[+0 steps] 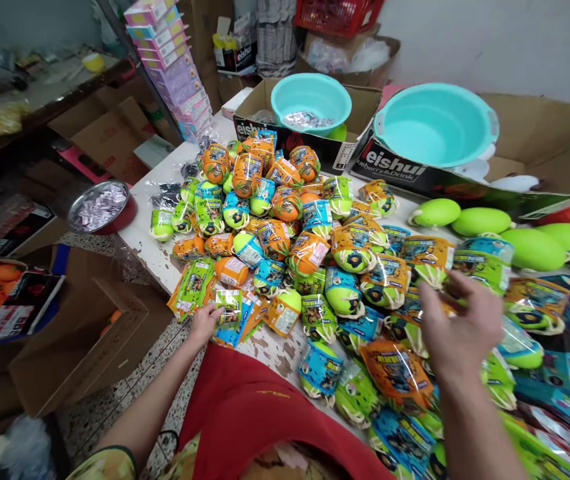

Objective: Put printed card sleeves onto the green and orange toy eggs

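Note:
My left hand (205, 325) pinches the edge of a small green printed packet (229, 308) at the table's near left edge. Under it are flat blue packets (235, 331) and orange ones. My right hand (462, 323) hovers over the right side of the pile, thumb and fingers apart, with nothing visible between them. Close to its fingertips sits an orange-wrapped green toy (427, 257). The pile is made of egg-shaped toys in green and orange with printed wrappers; an orange packet (397, 373) lies to the left of my right wrist.
Bare green egg shapes (535, 249) lie at the right. Behind the pile stand open cartons (399, 167) with two turquoise basins (489, 127), (309, 80) on them. A metal bowl (123, 212) of small silvery sachets is at the left edge. Stacked boxes (177, 73) rise behind.

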Available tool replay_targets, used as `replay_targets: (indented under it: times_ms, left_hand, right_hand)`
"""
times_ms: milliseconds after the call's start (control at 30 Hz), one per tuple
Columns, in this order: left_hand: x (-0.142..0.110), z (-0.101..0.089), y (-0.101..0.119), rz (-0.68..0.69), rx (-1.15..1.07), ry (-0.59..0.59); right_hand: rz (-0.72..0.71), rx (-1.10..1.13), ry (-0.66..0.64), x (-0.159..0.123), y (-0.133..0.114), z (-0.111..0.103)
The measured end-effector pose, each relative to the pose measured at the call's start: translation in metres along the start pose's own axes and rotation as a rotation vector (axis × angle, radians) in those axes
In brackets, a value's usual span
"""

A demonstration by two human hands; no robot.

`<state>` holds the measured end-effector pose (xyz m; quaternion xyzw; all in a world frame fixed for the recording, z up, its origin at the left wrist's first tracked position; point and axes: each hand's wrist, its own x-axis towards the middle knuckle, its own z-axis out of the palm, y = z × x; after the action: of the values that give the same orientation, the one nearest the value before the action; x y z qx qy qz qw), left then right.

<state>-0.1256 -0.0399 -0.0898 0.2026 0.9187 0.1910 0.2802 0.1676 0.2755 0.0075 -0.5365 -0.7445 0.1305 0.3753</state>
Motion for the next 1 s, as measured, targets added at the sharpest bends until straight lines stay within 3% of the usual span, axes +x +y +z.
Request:
replay_targets:
  times_ms: [33, 67, 167, 233, 300, 400, 533, 700, 767, 867, 1000]
  left_hand:
    - [-0.006, -0.005, 0.010, 0.050, -0.034, -0.026]
    - [-0.012, -0.009, 0.021, 0.102, -0.063, -0.056]
    - [-0.032, -0.017, 0.062, 0.258, -0.126, -0.144]
    - [-0.044, -0.017, 0.086, 0.362, -0.151, -0.187]
    - [-0.052, -0.012, 0.103, 0.424, -0.163, -0.213]
    - [-0.055, 0.000, 0.118, 0.402, -0.177, -0.229]
    - [-0.051, 0.009, 0.130, 0.387, -0.187, -0.203]
    - [-0.046, 0.000, 0.150, 0.405, -0.312, -0.225]
    - [-0.046, -0.002, 0.157, 0.429, -0.391, -0.309]
    - [-0.050, 0.005, 0.172, 0.435, -0.606, -0.533]
    - [-0.056, 0.018, 0.202, 0.365, -0.832, -0.788]
  right_hand:
    - [0.056, 0.150, -0.094, -0.022, -0.022, -0.001]
    - [0.149, 0.330, -0.275, -0.045, -0.043, 0.001]
    - [0.385, 0.778, -1.042, -0.104, -0.087, 0.021]
    - [0.505, 0.894, -1.255, -0.129, -0.096, 0.039]
    - [0.588, 0.886, -1.246, -0.141, -0.094, 0.053]
    - [0.606, 0.826, -1.133, -0.143, -0.083, 0.060]
    - [0.570, 0.741, -1.017, -0.136, -0.072, 0.056]
    - [0.455, 0.540, -0.841, -0.110, -0.059, 0.043]
    - [0.400, 0.456, -0.756, -0.097, -0.056, 0.035]
    - [0.289, 0.330, -0.678, -0.084, -0.053, 0.025]
    - [0.143, 0.182, -0.740, -0.072, -0.046, 0.016]
